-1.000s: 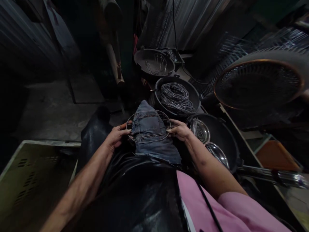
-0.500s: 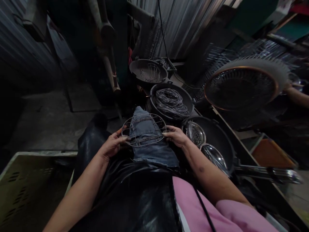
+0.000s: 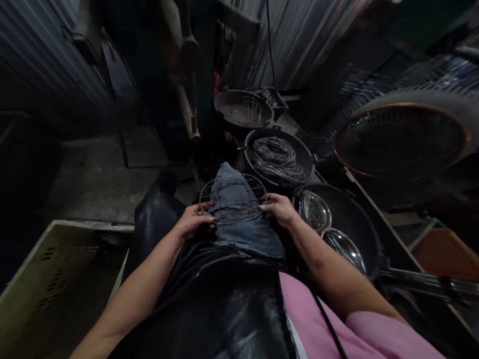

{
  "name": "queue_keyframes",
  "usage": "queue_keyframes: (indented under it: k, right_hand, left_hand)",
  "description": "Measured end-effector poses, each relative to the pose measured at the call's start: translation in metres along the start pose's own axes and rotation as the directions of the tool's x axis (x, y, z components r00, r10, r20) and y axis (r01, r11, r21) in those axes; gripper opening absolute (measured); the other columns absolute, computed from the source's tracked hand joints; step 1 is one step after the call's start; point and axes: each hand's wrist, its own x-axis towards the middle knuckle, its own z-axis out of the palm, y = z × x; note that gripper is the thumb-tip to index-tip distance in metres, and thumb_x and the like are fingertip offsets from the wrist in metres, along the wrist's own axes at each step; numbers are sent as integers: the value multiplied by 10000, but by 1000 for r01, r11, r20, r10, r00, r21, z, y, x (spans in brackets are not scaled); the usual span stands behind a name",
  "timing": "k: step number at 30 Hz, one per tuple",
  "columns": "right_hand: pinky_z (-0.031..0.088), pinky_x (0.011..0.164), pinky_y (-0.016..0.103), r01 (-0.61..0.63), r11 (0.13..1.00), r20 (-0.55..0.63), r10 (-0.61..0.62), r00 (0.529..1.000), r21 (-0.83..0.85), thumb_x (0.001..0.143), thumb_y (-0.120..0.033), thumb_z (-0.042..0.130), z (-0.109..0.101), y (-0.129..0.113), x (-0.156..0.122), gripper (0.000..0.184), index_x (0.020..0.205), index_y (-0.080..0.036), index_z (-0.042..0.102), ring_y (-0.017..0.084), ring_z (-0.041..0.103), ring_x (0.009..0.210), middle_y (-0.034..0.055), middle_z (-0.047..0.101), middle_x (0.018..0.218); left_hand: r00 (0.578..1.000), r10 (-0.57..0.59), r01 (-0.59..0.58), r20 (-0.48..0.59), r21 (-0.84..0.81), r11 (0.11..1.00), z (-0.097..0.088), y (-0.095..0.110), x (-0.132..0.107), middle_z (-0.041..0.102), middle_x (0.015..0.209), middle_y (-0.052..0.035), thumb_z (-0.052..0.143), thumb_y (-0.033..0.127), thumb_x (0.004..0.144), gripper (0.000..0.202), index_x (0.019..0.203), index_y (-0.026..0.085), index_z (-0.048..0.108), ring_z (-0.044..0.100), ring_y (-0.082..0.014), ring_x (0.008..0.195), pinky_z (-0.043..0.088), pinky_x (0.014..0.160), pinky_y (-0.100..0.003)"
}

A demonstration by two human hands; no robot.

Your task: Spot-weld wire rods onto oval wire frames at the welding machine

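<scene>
I hold a round wire rack [image 3: 232, 198] flat over my knee, which is covered by a piece of blue denim [image 3: 239, 219]. My left hand [image 3: 193, 221] pinches the rack's left rim, fingers closed on the wire. My right hand [image 3: 279, 208] grips the right rim the same way. A black shiny apron [image 3: 209, 294] lies over my lap below the rack.
A dark basin with coiled wire [image 3: 277, 158] sits just beyond the rack. Farther back is a basin with a wire basket [image 3: 245, 107]. To the right a black pan [image 3: 348, 224] holds shiny metal bowls [image 3: 316, 209]. A fan grille [image 3: 402, 134] is at right, a pale crate [image 3: 56, 284] at left.
Both hands keep hold of the rack in the same place on my knee; only my head has shifted, sliding the whole scene a little sideways.
</scene>
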Motion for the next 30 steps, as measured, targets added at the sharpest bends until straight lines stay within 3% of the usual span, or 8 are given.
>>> queue_keyframes:
  k: [3,7,12,16,21,25,27,30]
  right_hand:
    - [377,359,170,-4,1000,78,4,997,-8,469,-130,736,-3,-8,-6,371,807,-160,587,89,525,476,-21,602,606]
    - [469,506,234,-61,984,196,27,980,168,534,-174,721,-10,-17,-6,401,907,-196,574,118,591,607,6,647,805]
    - [435,468,236,-43,977,148,12,989,211,624,-297,673,0,-23,5,299,884,-177,587,116,574,526,6,634,721]
    - [385,404,205,-4,978,27,-2,1000,206,590,-337,690,8,-23,17,260,734,-141,597,96,522,456,-5,588,571]
    - [246,313,189,6,996,-27,-4,1000,87,574,-384,674,9,-16,31,281,677,-138,584,92,464,355,1,557,466]
    - [204,294,189,22,998,-72,-18,997,51,575,-382,650,14,-13,39,258,625,-142,567,80,424,312,-8,534,426]
    - [204,296,185,36,998,-46,-33,998,58,583,-389,645,14,-14,41,261,608,-146,552,75,425,315,-10,535,428]
    - [245,316,176,-22,998,131,13,991,66,608,-416,641,7,-17,40,288,650,-150,540,81,469,349,-1,573,479]
  left_hand:
    - [999,36,-36,7,-27,999,-2,3,-4,665,674,-29,755,86,545,692,1173,96,466,637,-166,596,498,615,-294]
    - [997,20,-32,-72,-167,985,-4,9,-3,676,808,-76,697,205,668,569,1183,130,468,654,-199,702,506,642,-320]
    - [990,-21,-9,-136,-221,975,-8,14,7,660,722,-70,587,293,773,379,1100,105,549,645,-188,604,506,597,-312]
    - [987,-44,11,-156,-204,979,-12,13,12,664,707,-75,608,247,750,372,1088,98,565,640,-185,568,499,565,-291]
    - [977,-41,6,-211,-162,987,-12,14,17,659,642,-69,667,219,685,390,1036,74,577,619,-173,504,482,503,-262]
    - [968,-1,-32,-251,-126,991,-12,19,20,651,611,-52,701,244,650,416,1012,78,582,604,-162,472,465,481,-251]
    - [970,-6,-28,-243,-138,990,-14,20,19,648,614,-48,709,252,642,428,1016,83,589,599,-155,478,466,500,-256]
    - [986,-57,23,-159,-209,978,-20,19,14,654,662,-61,699,271,660,440,1052,102,593,610,-168,529,471,557,-284]
